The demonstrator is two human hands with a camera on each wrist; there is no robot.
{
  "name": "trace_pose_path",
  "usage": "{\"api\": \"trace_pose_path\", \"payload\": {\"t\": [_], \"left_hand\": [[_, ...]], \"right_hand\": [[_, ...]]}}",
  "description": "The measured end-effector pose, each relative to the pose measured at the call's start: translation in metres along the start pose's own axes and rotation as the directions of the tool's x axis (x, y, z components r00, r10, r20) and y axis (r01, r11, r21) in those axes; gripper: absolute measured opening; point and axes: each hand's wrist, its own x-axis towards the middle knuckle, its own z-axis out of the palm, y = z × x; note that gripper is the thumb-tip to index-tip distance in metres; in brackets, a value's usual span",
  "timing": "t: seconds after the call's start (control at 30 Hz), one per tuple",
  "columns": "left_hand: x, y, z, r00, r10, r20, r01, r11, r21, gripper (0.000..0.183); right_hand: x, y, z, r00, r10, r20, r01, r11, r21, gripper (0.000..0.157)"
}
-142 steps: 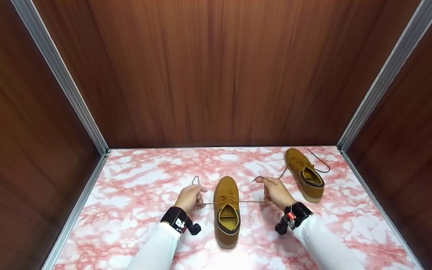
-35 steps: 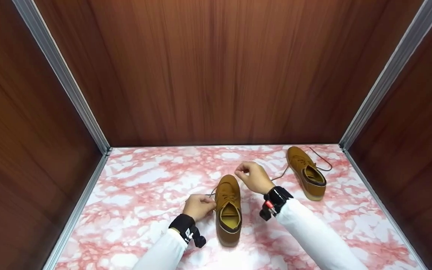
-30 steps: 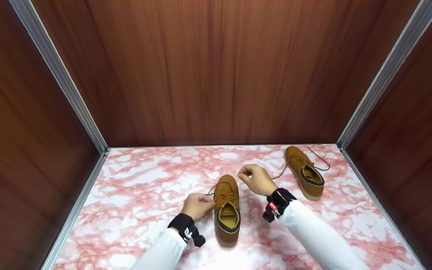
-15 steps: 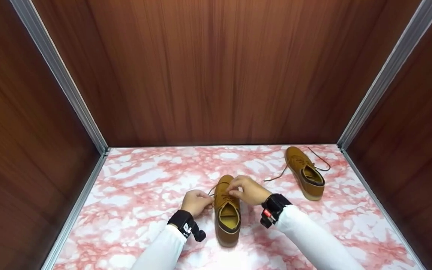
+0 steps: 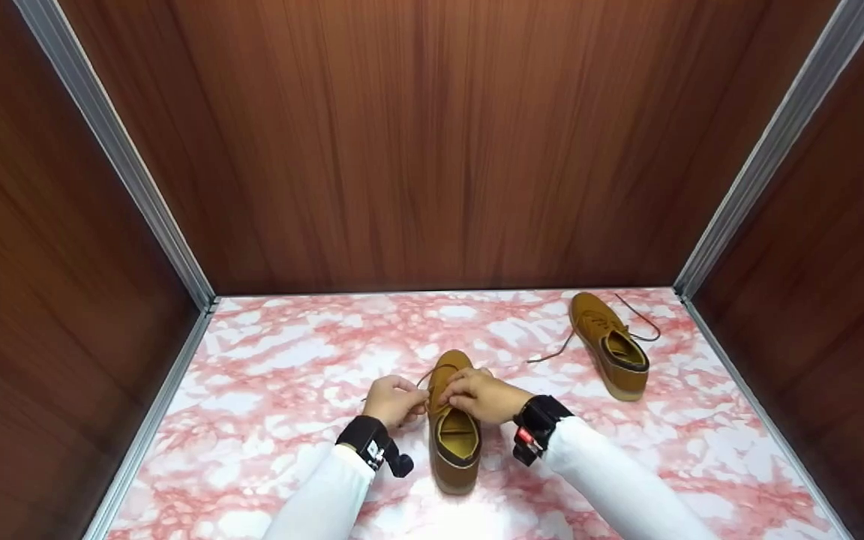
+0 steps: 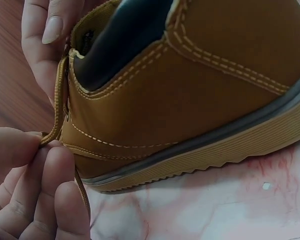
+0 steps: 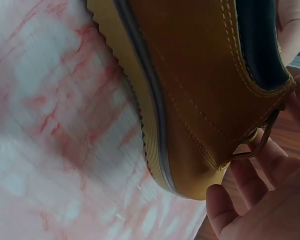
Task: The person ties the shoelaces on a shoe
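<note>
A tan lace-up shoe stands on the pink-and-white marbled surface, toe pointing away from me. At its left side my left hand pinches a brown shoelace between thumb and fingers. More of that lace hangs below the pinch. My right hand reaches over the shoe's throat from the right and covers much of the lacing. In the right wrist view its fingers are loosely bent at a slack loop of lace, the thumb standing apart from them.
A second tan shoe stands at the back right, its untied laces trailing to both sides. Dark wood-grain panels enclose the marbled surface at the back and sides, with grey metal posts at the corners.
Earlier both hands stretched the lace out sideways. Since then my right hand hovered by the toe, then moved down onto the lacing. My left hand came in against the shoe's left side.
</note>
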Motion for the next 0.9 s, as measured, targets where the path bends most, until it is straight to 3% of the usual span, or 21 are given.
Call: {"api": "trace_pose_path", "payload": {"t": [0.3,0.63,0.9], "left_hand": [[0.002,-0.001,0.001,1.0,0.005,-0.002,-0.005,1.0,0.026,0.019],[0.003,-0.002,-0.004,1.0,0.0,0.009,0.0,1.0,0.007,0.018],[0.008,0.001,-0.021,0.996,0.035,-0.08,-0.032,0.999,0.037,0.014]], "right_hand": [[0.003,0.002,0.002,0.999,0.047,0.01,-0.048,0.994,0.097,0.015],[0.005,0.002,0.006,0.998,-0.014,-0.062,0.021,0.992,0.121,0.008],[0.006,0.003,0.007,0.994,-0.036,-0.102,0.048,0.992,0.114,0.01]]}}
